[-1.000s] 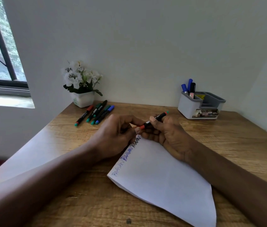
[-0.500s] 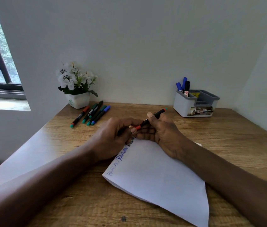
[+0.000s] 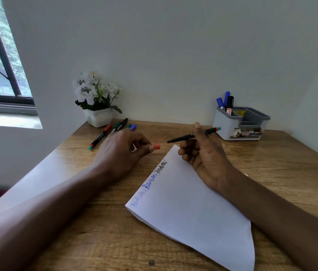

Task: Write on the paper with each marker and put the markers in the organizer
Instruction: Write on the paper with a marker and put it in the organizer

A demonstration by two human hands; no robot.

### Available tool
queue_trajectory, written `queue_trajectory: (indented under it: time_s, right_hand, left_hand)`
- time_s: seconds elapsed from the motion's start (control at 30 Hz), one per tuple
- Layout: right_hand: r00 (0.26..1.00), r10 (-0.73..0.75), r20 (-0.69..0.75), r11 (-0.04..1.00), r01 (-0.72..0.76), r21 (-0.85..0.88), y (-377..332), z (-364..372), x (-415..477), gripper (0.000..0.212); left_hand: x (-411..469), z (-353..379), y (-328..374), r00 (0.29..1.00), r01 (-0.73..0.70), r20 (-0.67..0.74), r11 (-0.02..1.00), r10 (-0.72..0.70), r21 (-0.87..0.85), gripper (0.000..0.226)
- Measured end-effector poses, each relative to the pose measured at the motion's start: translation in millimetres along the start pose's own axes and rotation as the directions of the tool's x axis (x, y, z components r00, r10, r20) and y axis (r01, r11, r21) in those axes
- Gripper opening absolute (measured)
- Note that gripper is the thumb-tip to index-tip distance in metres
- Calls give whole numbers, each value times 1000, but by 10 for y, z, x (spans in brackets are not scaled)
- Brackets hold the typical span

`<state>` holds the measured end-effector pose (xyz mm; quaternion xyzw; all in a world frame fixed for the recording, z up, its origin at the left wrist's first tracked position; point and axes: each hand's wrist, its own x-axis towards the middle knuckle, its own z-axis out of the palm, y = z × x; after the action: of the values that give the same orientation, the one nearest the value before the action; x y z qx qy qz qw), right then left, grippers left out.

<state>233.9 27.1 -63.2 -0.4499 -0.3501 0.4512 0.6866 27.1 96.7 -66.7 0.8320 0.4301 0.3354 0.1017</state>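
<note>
A white sheet of paper (image 3: 193, 208) lies slanted on the wooden desk, with three short words in blue and black ink along its left edge. My right hand (image 3: 203, 153) holds an uncapped black marker (image 3: 185, 136) above the paper's top corner, tip pointing left. My left hand (image 3: 123, 151) pinches the marker's red cap (image 3: 157, 147) just left of that corner. Several capped markers (image 3: 113, 131) lie in a row at the back left. The grey-and-white organizer (image 3: 240, 124) stands at the back right with three markers upright in its left slot.
A white pot of white flowers (image 3: 97, 102) stands at the back left by the loose markers. Walls close the desk behind and to the right. A window is at the far left. The desk's left edge runs diagonally under my left forearm.
My hands have pulled apart: the red cap came off the marker and stays in my left hand, while my right hand lifted the marker to the right.
</note>
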Motion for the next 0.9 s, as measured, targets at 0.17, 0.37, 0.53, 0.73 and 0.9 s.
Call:
queue_trajectory:
  time_s: [0.17, 0.37, 0.53, 0.73, 0.9]
  right_hand:
    - [997, -5, 79, 1000, 6, -19, -31, 9, -41, 40]
    - [993, 7, 118, 1000, -4, -30, -59, 20, -70, 42]
    - [992, 17, 124, 999, -13, -30, -62, 33, -76, 42]
    - [990, 15, 139, 995, -2, -96, -91, 23, -88, 27]
    - [959, -39, 282, 923, 143, -357, -204, -28, -75, 17]
  left_hand:
    - [13, -6, 65, 996, -66, 77, 973, 50, 220, 43]
    - [-2, -4, 86, 997, -20, 75, 973, 2, 229, 53]
    - [-53, 10, 107, 986, 16, 163, 987, -42, 161, 80]
    - [-66, 22, 115, 961, 18, 269, 985, -64, 169, 85]
    - [-40, -15, 125, 939, -27, 342, 992, -18, 126, 72]
